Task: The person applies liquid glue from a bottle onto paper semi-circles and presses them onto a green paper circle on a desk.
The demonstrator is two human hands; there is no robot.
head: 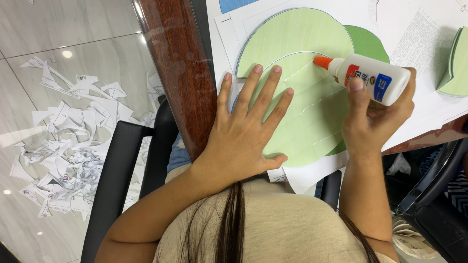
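Observation:
My left hand (248, 131) lies flat with fingers spread on a light green paper circle (312, 117), pinning it to the white sheet (312, 175) below. My right hand (378, 114) grips a white glue bottle (375, 78) tilted on its side, its orange tip (321, 61) touching the green paper. Thin wet lines of glue run across the circle. A second light green circle (292, 34) lies under it, farther from me, and a darker green piece (368, 43) pokes out at the right.
The brown wooden table edge (178, 73) runs beside my left hand. Several white paper scraps (73, 141) litter the tiled floor at left. A black chair arm (114, 180) is below. Folded green paper pieces (456, 63) and a printed white sheet (419, 29) lie at the right.

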